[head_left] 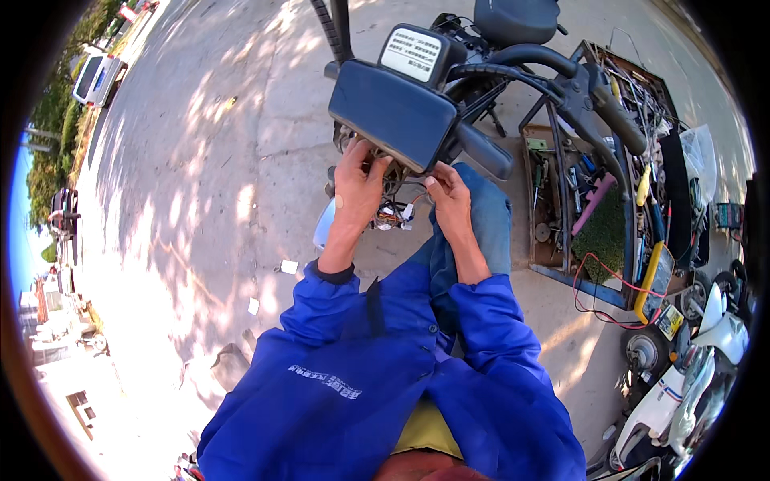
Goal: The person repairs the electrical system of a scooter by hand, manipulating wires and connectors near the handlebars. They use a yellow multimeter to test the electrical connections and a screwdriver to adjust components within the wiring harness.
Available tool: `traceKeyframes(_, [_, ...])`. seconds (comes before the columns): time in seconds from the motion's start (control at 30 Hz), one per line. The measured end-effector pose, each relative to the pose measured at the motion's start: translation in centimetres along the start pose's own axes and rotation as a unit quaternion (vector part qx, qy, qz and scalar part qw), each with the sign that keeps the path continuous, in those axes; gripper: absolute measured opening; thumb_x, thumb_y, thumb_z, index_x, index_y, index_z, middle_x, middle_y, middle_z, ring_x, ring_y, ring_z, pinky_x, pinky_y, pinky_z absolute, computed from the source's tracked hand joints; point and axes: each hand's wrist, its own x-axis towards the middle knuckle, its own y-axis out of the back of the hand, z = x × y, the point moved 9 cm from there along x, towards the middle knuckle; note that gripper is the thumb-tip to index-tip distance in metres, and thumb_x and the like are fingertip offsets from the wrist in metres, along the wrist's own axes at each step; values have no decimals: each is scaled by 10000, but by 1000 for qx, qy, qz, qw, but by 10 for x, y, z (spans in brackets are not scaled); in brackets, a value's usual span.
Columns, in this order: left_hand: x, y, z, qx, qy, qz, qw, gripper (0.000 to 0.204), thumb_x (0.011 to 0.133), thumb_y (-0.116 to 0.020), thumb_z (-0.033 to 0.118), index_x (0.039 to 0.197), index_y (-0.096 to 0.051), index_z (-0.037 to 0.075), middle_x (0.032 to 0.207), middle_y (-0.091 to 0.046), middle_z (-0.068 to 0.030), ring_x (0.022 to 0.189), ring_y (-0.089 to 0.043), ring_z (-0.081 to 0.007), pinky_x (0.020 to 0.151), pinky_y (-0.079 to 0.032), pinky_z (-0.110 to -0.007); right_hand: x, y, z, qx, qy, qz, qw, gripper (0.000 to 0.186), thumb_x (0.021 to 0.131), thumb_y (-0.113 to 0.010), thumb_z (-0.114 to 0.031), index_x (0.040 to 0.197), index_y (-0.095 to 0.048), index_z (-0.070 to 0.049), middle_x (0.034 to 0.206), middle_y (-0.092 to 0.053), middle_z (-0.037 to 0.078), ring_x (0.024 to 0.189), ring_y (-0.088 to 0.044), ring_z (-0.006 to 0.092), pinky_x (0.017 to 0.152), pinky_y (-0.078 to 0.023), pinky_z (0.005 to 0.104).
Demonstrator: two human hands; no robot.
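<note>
The front of an electric scooter stands before me, with a dark, smooth, rectangular panel [393,112] tilted toward me. My left hand [358,183] is at the panel's lower left edge. Its fingers are curled in under the edge, and their tips are partly hidden. By the lower right corner, my right hand [451,199] has its thumb and index finger pinched together; what lies between them is too small to make out. A bundle of coloured wires with white connectors [391,215] hangs below the panel, between my two hands.
The handlebar grip [618,120] reaches out to the right. Beyond it stands a metal-framed tool cart [553,276] full of tools, with a yellow meter [654,284] and red leads at its near corner. Scooter parts [658,409] lie at the lower right. Paper scraps [289,266] dot the ground.
</note>
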Motion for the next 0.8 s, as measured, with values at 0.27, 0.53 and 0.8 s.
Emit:
traceKeyframes(0.27, [-5,3,8,35,-21,-7,999,220,922,-716,62,1113,-677,-41,974,-662,-154,770,-650,-282,709,-519,-367,-38,-32,-17,-375,111,-50,919,505,868,-800,-120,1305,-591,20,1263,-586,177,1162,-627,360,990,-519,430])
traceKeyframes(0.53, [-13,5,9,18,-56,-38,998,284,961,-670,82,1221,-648,-30,1138,-672,-181,924,-670,-357,808,-533,-407,-59,-41,31,-455,41,-82,886,619,832,-838,-231,1336,-586,25,1318,-567,200,1239,-569,405,1033,-489,459])
traceKeyframes(0.8, [-2,3,16,69,-67,-62,993,278,950,-685,107,1199,-667,-17,1099,-660,-184,973,-658,-408,825,-533,-439,-57,-53,36,-485,83,-108,864,585,825,-841,-232,1304,-629,28,1301,-565,200,1245,-561,406,1028,-500,464])
